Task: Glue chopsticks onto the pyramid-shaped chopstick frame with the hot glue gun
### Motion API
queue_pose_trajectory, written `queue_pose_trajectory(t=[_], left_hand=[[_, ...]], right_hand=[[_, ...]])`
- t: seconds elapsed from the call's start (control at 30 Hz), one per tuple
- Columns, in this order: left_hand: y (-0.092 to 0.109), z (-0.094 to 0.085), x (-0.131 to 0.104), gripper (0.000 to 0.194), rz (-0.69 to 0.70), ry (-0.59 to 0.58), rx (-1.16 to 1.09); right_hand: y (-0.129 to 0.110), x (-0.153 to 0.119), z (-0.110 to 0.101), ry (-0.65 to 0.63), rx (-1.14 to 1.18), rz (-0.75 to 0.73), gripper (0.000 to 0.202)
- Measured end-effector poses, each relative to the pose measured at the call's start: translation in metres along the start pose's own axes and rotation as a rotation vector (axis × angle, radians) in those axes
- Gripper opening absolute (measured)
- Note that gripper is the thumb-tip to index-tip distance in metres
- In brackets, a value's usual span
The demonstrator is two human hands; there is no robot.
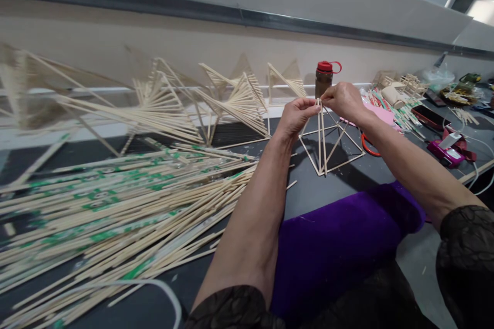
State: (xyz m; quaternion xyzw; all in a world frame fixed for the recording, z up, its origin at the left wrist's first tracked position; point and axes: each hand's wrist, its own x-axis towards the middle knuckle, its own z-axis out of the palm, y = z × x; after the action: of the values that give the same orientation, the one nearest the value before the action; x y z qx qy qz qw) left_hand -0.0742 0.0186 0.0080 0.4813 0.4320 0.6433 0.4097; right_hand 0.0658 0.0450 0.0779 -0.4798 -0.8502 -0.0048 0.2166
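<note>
A small frame of wooden sticks (341, 168) stands on the dark table in front of me. Its square base lies flat, and several sticks rise from it to a top point. My left hand (295, 115) pinches the upper ends of these sticks from the left. From the right, my right hand (343, 100) closes its fingertips at the same top point. What exactly lies between the right fingertips is hidden by the hand. Both forearms reach forward over a purple cloth (343, 231) at the table's near edge.
A big pile of chopsticks (162, 200), some in green-printed wrappers, spreads across the left. Twisted stick models (235, 97) line the wall. Behind my hands stands a brown bottle (323, 79) with a red lid. At right are orange-handled scissors (370, 146), a phone (430, 118) and a magenta device (445, 153).
</note>
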Motion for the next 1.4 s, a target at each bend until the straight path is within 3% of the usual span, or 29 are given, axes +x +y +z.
queue_pose_trajectory(t=[0.33,0.47,0.53,0.6,0.7,0.8,0.87,1.03,1.17,1.4], left_hand=[[-0.002,-0.001,0.001,0.023,0.015,0.003,-0.007],[0.001,0.001,-0.002,0.021,0.020,0.000,0.032],[0.003,0.002,-0.004,0.021,0.018,0.006,0.053],[0.006,0.002,-0.004,0.021,0.010,0.031,0.073],[0.009,0.003,-0.005,0.019,0.008,0.135,0.119],[0.010,0.004,-0.012,0.014,-0.026,0.227,0.209],[0.009,0.004,-0.022,0.011,-0.087,0.205,0.278],[0.006,-0.002,-0.059,0.009,-0.272,0.095,0.413],[0.000,-0.009,-0.085,0.015,-0.415,0.057,0.373],[-0.010,-0.013,-0.099,0.023,-0.449,-0.039,0.251]], right_hand=[[-0.005,-0.004,-0.002,0.030,-0.103,0.001,0.024],[-0.008,-0.032,-0.012,0.213,-0.016,-0.111,0.025],[-0.005,-0.057,-0.012,0.241,0.110,-0.168,0.024],[0.002,-0.085,-0.006,0.162,0.241,-0.167,0.021],[0.019,-0.118,0.015,-0.059,0.412,-0.068,0.018],[0.037,-0.131,0.037,-0.261,0.501,0.048,0.017],[0.043,-0.131,0.047,-0.329,0.494,0.068,0.015],[0.039,-0.129,0.058,-0.346,0.380,-0.030,0.012],[0.034,-0.132,0.064,-0.340,0.267,-0.097,0.016],[0.037,-0.129,0.073,-0.330,0.305,-0.089,0.018]])
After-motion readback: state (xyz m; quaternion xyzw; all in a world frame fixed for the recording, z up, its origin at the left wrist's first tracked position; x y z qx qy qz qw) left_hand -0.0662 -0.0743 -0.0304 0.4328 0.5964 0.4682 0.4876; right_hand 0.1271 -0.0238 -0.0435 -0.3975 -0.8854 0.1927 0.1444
